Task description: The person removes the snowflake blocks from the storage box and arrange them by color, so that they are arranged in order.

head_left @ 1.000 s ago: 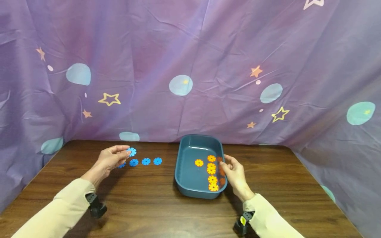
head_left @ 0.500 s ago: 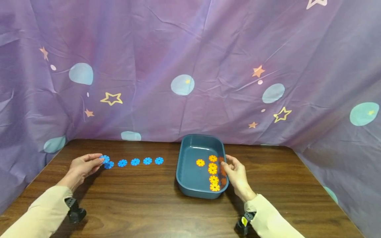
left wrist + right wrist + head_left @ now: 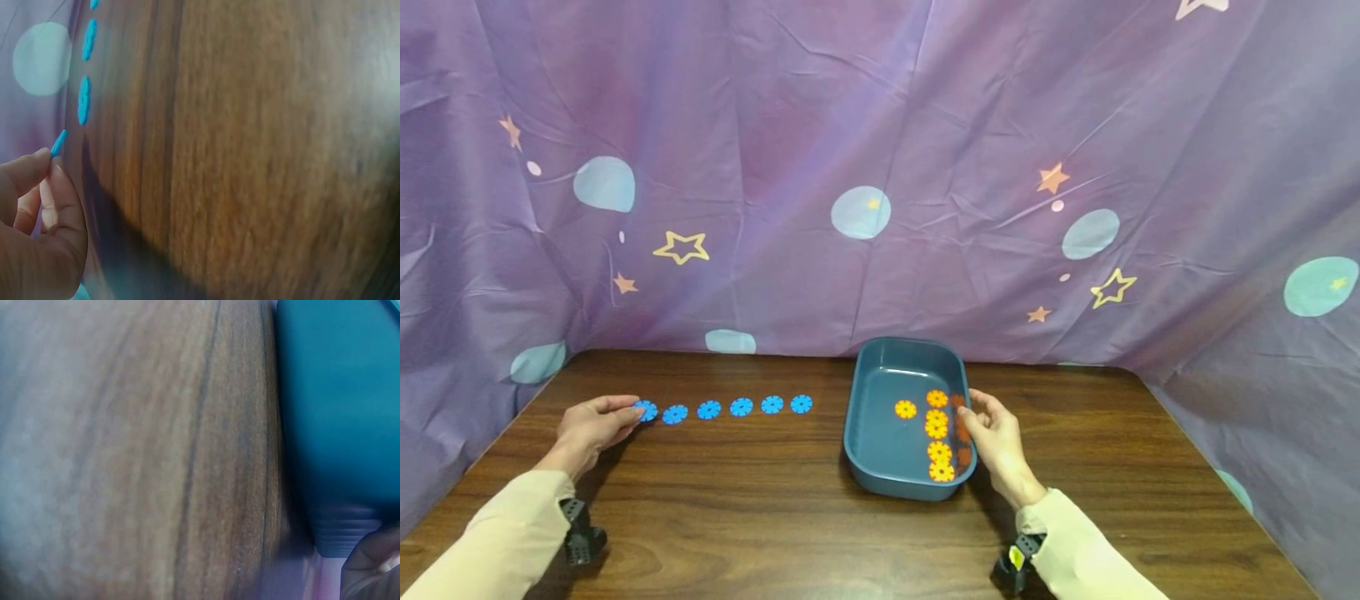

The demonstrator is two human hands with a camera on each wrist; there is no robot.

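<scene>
Between thumb and fingers, my left hand [image 3: 592, 427] pinches a blue snowflake disc [image 3: 646, 410] at the left end of a row of blue discs. In the left wrist view that disc [image 3: 59, 143] is tilted, seen nearly edge-on at the fingertips. The closest neighbour in the row is another blue disc [image 3: 675, 414], lying flat. My right hand [image 3: 996, 442] grips the right rim of a dark teal tray [image 3: 880, 486], thumb over the inner side. Inside the tray lie several orange-yellow snowflake discs [image 3: 906, 409], most along its right side.
More blue discs [image 3: 741, 407] continue the row rightward toward the tray. Everything stands on a brown wooden table [image 3: 737, 517]. A purple curtain [image 3: 775, 208] with stars and ovals hangs right behind the table's back edge.
My left hand has moved left and down with its blue disc, from above the row to the row's left end. The right hand has stayed on the tray's rim.
</scene>
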